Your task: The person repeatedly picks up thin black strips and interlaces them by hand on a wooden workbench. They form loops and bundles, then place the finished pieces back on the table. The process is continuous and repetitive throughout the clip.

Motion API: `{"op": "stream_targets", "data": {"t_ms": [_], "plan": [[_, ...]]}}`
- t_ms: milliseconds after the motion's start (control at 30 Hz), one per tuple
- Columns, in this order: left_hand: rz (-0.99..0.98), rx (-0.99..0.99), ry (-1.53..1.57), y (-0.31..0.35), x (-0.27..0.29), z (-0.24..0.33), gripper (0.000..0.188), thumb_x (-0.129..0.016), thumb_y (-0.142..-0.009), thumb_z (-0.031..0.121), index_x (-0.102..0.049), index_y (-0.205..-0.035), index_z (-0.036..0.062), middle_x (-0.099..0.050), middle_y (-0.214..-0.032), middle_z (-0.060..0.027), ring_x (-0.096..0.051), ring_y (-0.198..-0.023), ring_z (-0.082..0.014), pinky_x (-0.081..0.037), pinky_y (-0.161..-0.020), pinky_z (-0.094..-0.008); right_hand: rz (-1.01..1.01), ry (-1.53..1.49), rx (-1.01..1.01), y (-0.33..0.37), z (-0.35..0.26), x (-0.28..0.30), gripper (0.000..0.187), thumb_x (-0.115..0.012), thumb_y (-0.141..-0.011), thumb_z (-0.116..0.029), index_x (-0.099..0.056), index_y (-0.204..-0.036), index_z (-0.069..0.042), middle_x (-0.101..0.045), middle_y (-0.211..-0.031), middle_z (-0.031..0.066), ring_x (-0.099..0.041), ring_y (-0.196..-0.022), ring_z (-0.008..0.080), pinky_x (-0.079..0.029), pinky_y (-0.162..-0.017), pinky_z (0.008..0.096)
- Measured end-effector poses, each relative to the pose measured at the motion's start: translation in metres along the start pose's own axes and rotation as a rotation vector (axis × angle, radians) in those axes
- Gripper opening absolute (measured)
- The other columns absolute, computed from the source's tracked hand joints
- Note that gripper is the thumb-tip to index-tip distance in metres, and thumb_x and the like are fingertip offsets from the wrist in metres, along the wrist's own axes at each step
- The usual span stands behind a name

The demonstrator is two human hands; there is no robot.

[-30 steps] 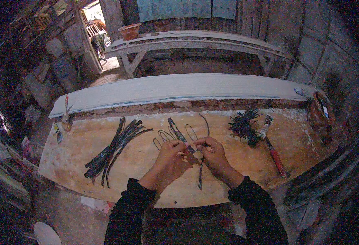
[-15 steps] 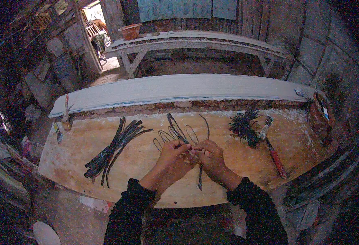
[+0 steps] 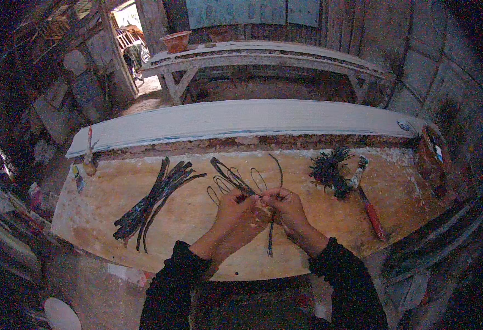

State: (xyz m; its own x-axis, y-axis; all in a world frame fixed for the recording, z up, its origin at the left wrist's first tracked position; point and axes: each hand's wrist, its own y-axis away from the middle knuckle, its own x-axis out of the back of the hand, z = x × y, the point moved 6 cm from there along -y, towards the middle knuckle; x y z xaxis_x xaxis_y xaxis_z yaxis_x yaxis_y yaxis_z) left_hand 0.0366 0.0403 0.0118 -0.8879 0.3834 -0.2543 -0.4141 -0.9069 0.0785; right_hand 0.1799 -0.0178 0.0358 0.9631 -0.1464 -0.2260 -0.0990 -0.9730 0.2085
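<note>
L hand [image 3: 237, 213] pinches dk strips [image 3: 225, 170], R hand [image 3: 289, 210] fingertips just beside, can't tell if gripping, both over wood tbl [image 3: 195, 234].

Both forearms [image 3: 170, 294] reach in over near edge of table [image 3: 87, 217], dark sleeves [image 3: 354, 294] ending at wrists [image 3: 202, 246]; left hand [image 3: 239, 213] bare, angled inward, thumb and forefinger pinched, other fingers curled under; right hand [image 3: 287, 212] bare, angled leftward, fingers bent; fingertips close together between near and far edges, wrists well apart
</note>
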Motion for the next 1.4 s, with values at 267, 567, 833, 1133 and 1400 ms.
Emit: {"op": "stream_targets", "data": {"t_ms": [267,567,833,1133,1400], "plan": [[-0.025,-0.153,-0.091,0.013,-0.010,0.031,0.011,-0.068,-0.087,0.006,-0.058,-0.085,0.0045,-0.067,-0.081,-0.0057,-0.062,-0.069,-0.0108,-0.051,-0.059,-0.0249,-0.115,0.055,-0.021,0.000,0.003,-0.007,0.019,-0.064,-0.091,-0.013,-0.061,-0.105,0.000,-0.067,-0.100,0.0091,-0.067,-0.090,0.0202,-0.059,-0.078,0.0366],[-0.133,-0.230,0.100,-0.004,-0.004,0.007,0.016,-0.070,-0.086,0.005,-0.055,-0.083,0.0066,-0.065,-0.080,-0.0039,-0.062,-0.072,-0.0098,-0.051,-0.059,-0.0248,-0.288,-0.175,-0.141,0.004,0.005,-0.014,0.018,-0.061,-0.094,-0.019,-0.058,-0.105,-0.005,-0.063,-0.092,0.0045,-0.068,-0.087,0.0191,-0.059,-0.074,0.0341],[-0.112,-0.176,-0.021,-0.014,0.008,-0.005,0.016,-0.070,-0.084,0.002,-0.055,-0.088,0.0070,-0.065,-0.081,-0.0036,-0.063,-0.071,-0.0120,-0.051,-0.058,-0.0263,-0.177,-0.174,-0.049,-0.002,0.004,-0.010,0.013,-0.063,-0.092,-0.017,-0.058,-0.095,-0.006,-0.061,-0.087,0.0035,-0.062,-0.077,0.0139,-0.057,-0.070,0.0310],[-0.275,0.267,0.642,0.044,-0.051,0.061,0.017,-0.065,-0.086,0.002,-0.054,-0.095,0.0100,-0.064,-0.086,-0.0068,-0.063,-0.074,-0.0206,-0.051,-0.061,-0.0440,0.084,0.198,0.217,0.032,-0.033,-0.012,0.012,-0.070,-0.085,-0.010,-0.062,-0.092,-0.005,-0.063,-0.090,0.0054,-0.062,-0.085,0.0167,-0.055,-0.074,0.0319],[-0.347,0.311,0.646,0.044,-0.043,0.052,0.024,-0.067,-0.084,0.004,-0.051,-0.101,0.0104,-0.064,-0.090,-0.0079,-0.060,-0.076,-0.0225,-0.052,-0.069,-0.0473,-0.303,0.492,0.682,0.045,-0.047,-0.027,0.027,-0.071,-0.078,0.002,-0.064,-0.103,-0.006,-0.062,-0.114,0.0142,-0.063,-0.103,0.0253,-0.053,-0.086,0.0363]]}}
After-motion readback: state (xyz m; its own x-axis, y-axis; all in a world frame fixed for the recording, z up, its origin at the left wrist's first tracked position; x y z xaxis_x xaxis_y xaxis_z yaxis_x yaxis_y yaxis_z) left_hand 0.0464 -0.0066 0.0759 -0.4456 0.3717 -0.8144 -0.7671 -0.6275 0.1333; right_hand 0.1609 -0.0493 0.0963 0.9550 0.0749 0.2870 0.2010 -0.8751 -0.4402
